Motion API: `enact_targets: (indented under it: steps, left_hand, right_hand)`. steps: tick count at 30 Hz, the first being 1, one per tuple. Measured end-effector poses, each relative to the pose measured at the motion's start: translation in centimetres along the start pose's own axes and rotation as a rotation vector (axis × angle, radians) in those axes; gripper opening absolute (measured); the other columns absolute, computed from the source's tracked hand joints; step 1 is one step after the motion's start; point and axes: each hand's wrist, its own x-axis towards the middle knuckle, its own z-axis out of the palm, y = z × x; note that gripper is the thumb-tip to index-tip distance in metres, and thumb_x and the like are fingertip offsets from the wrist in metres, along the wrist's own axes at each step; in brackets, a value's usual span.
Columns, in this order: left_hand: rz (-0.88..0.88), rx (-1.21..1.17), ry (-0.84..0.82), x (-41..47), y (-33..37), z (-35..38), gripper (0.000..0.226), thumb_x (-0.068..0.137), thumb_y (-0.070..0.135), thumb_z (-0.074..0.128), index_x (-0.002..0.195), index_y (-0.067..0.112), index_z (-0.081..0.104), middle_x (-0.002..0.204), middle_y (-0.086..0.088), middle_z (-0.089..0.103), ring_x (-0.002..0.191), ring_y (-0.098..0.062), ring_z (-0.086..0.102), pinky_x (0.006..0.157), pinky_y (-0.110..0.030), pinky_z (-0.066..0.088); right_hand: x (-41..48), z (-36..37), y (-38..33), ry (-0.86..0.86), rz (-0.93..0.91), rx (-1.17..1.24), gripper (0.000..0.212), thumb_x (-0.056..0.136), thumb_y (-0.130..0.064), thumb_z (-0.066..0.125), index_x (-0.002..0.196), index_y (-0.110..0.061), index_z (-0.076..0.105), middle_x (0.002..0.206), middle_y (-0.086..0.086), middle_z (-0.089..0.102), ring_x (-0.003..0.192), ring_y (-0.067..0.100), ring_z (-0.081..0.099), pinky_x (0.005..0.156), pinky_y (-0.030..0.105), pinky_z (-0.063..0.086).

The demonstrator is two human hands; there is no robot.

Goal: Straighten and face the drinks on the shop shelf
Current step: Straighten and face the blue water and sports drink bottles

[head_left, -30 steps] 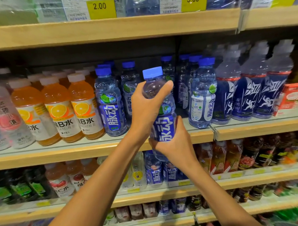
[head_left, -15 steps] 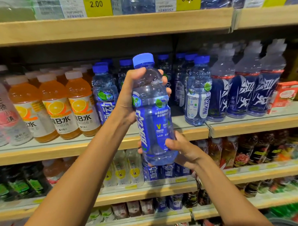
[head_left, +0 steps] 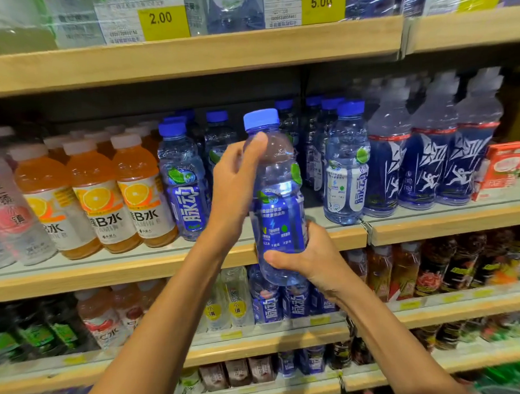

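Turned further since half a second ago, the blue-capped bottle (head_left: 279, 214) now shows its small-print side — upright at frame centre, held in front of the middle shelf (head_left: 122, 273). Left hand (head_left: 237, 183) curls round its shoulder; right hand (head_left: 313, 258) grips its base.

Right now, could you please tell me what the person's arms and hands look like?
Both forearms are bare, with no sleeves in view. The left hand and right hand wear no gloves, and no watch, bracelet or ring shows.
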Motion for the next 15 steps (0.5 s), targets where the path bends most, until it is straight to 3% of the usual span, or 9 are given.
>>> enact_targets:
  steps: [2,4,7,11,12,15]
  left_hand:
    - [0.079,0.049,0.036,-0.5,-0.1,0.7,0.029,0.077,0.044,0.067,0.096,0.023,0.061,0.094,0.000,0.070,0.083,-0.011,0.068,0.073,-0.025,0.055]
    - [0.098,0.061,0.047,-0.4,-0.1,1.2,0.029,0.075,0.036,0.076,0.096,0.022,0.062,0.091,0.002,0.070,0.079,-0.009,0.068,0.068,-0.018,0.053]
    - [0.110,0.047,0.048,-0.1,0.1,1.5,0.021,0.077,0.017,0.078,0.093,0.017,0.064,0.084,0.001,0.070,0.075,-0.011,0.067,0.066,-0.019,0.052]
    - [0.100,-0.037,-0.025,0.6,0.3,0.9,0.012,0.079,0.011,0.075,0.084,0.017,0.066,0.074,0.004,0.070,0.070,-0.013,0.067,0.065,-0.023,0.053]
    - [0.065,-0.075,-0.059,0.8,0.5,0.7,0.016,0.074,0.015,0.077,0.086,0.013,0.067,0.076,0.000,0.070,0.069,-0.015,0.067,0.065,-0.024,0.054]
    - [-0.116,-0.232,-0.188,1.2,0.7,0.1,0.059,0.054,0.035,0.074,0.102,0.000,0.067,0.088,-0.015,0.068,0.070,-0.024,0.065,0.068,-0.031,0.054]
  right_hand:
    - [0.1,0.3,0.1,0.085,-0.039,-0.089,0.047,0.059,-0.016,0.086,0.096,-0.019,0.057,0.081,-0.007,0.073,0.072,0.006,0.069,0.061,0.016,0.051]
    - [0.1,0.8,0.2,0.140,-0.060,-0.137,0.053,0.064,-0.018,0.087,0.105,-0.017,0.054,0.089,-0.002,0.071,0.079,0.009,0.069,0.066,0.020,0.053]
    - [-0.1,1.1,0.4,0.182,-0.056,-0.180,0.063,0.064,-0.029,0.086,0.114,-0.019,0.050,0.100,0.000,0.068,0.088,0.011,0.068,0.076,0.028,0.056]
    - [-0.2,0.2,0.0,0.108,-0.016,-0.150,0.069,0.060,-0.047,0.082,0.116,-0.026,0.049,0.102,-0.007,0.069,0.090,0.008,0.068,0.076,0.024,0.054]
    - [-0.1,-0.3,-0.1,0.063,0.011,-0.075,0.075,0.057,-0.052,0.082,0.118,-0.025,0.049,0.105,-0.006,0.070,0.093,0.009,0.069,0.078,0.024,0.053]
    - [-0.1,-1.5,-0.7,-0.131,0.117,0.240,0.089,0.046,-0.059,0.087,0.118,-0.018,0.053,0.108,-0.001,0.072,0.098,0.016,0.069,0.080,0.028,0.056]
